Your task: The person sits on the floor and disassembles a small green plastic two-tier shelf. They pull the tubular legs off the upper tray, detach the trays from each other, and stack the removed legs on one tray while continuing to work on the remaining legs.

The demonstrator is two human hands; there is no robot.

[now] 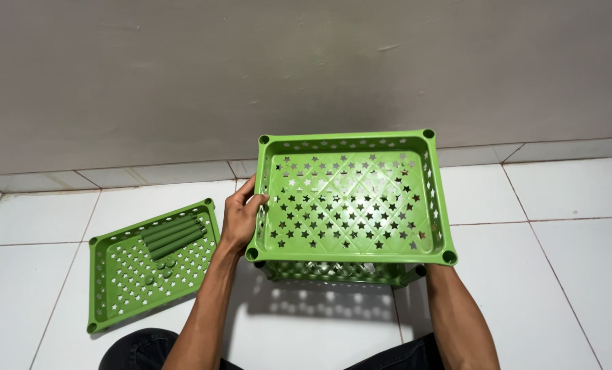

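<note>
White tile floor; left hand (239, 218) gripping green perforated tray (352, 197) at left rim, right hand hidden beneath, grip untellable; light, rigid plastic, best held by rims

I count three green star-punched trays: one top tray (350, 199) between my arms, one lower tray (340, 273) showing just beneath it, and one loose tray (124, 288) lying on the floor to my left. In that loose tray lie green tubes (174, 236), three that I can make out, plus a few small green caps (163, 266), too small to count. One hand (241, 218), my left, is in sight
</note>
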